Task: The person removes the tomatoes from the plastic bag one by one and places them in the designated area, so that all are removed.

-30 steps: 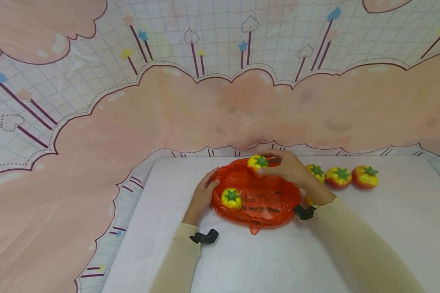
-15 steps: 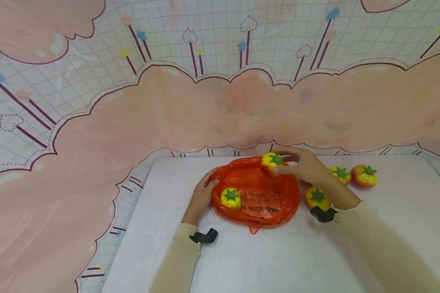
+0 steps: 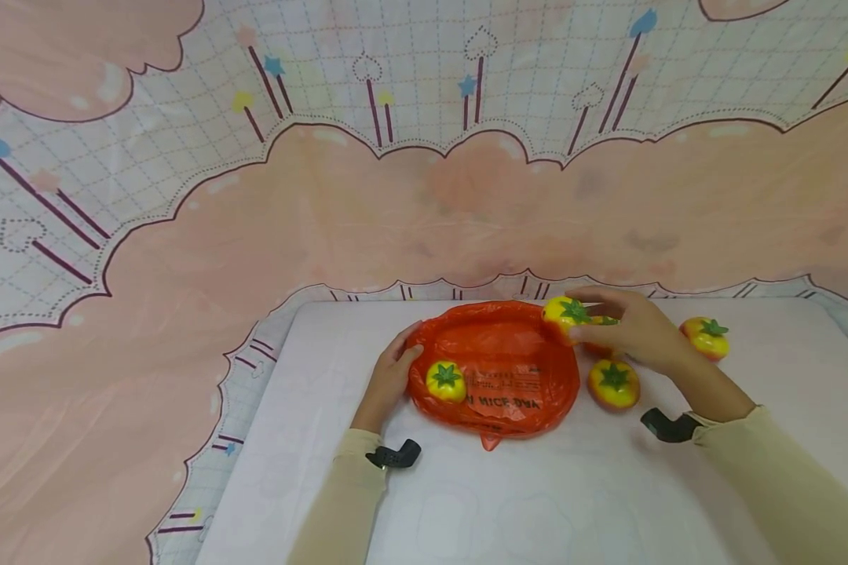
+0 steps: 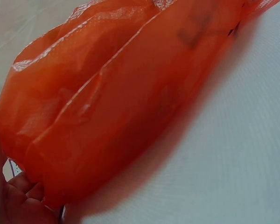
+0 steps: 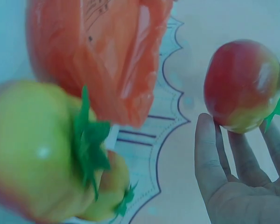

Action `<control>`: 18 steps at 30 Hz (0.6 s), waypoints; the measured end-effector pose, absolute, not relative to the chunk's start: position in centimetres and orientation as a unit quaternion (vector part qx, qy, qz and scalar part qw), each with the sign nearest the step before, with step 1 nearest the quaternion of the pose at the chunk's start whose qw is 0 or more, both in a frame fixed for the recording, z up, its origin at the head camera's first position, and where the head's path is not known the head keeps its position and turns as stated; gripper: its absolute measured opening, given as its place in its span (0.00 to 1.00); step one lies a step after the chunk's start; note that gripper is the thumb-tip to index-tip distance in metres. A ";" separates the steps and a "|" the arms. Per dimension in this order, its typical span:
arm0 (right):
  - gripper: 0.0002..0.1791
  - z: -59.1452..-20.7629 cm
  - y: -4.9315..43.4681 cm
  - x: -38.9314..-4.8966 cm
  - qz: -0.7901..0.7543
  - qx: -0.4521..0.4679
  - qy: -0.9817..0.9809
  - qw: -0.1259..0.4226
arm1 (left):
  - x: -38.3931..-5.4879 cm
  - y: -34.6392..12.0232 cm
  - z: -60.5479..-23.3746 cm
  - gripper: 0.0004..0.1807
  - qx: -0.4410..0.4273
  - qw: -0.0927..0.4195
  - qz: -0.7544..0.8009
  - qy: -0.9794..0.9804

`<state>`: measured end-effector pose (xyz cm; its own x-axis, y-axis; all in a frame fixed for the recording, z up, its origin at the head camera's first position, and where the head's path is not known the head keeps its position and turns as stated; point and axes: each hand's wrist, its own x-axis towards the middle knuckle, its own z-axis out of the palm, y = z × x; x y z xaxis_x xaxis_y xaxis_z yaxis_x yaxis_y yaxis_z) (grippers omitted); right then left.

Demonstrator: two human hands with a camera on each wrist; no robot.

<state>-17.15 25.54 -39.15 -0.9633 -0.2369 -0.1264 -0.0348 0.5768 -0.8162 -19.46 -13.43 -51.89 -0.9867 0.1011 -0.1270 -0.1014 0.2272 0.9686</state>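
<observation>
In the head view, my right hand (image 3: pixel 639 329) pinches a yellow-and-red toy fruit (image 3: pixel 558 318) with green star-shaped leaves, held between thumb and fingers at the right rim of a red plastic bag (image 3: pixel 487 341). The right wrist view shows the fruit's red underside, with fingertips (image 5: pixel 204 122) against it. My left hand (image 3: pixel 387 380) holds the bag's left rim; in the left wrist view its fingers (image 4: pixel 25 191) curl at the bag's edge, partly hidden. Inside the bag, on its left side, lies a similar toy fruit (image 3: pixel 446 381).
Right of the bag, one toy fruit (image 3: pixel 613 384) lies in front, and another (image 3: pixel 597 350) is partly hidden by the right hand. A further one (image 3: pixel 704 337) sits beyond the right wrist. All rest on a white table (image 3: pixel 502 502) before a patterned cloth backdrop (image 3: pixel 396 212).
My right hand has carried its toy fruit rightward from over the bag to the right rim. The fruit in front, right of the bag, has come into view. The left hand stays on the bag.
</observation>
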 end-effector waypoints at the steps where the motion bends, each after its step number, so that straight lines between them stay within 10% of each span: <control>1: 0.42 -39.1 25.8 -17.0 -0.454 -0.073 0.881 0.114 | -19.5 -13.4 -51.9 0.23 -0.002 0.082 0.620 0.780; 18: 0.41 -40.0 30.2 -15.6 -0.424 -0.045 0.900 0.097 | -19.4 -13.3 -51.8 0.23 0.005 0.069 0.620 0.782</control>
